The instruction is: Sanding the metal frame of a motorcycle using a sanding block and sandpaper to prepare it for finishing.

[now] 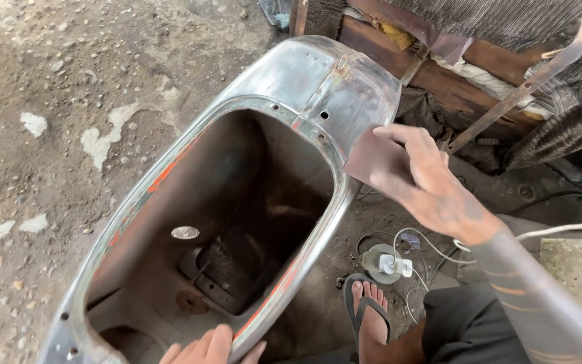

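Sandpaper under right fingers

Left hand apparently cut off below.

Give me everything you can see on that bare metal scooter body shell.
The scooter body shell is a hollow, rounded frame of bare grey metal with streaks of orange-red paint left along its rim. It lies open side up on the dirt floor, showing a dark interior with brackets and an oval hole. Small holes and a seam mark its far end. The left hand grips the near rim; the right hand presses a brown sandpaper sheet against its right edge.
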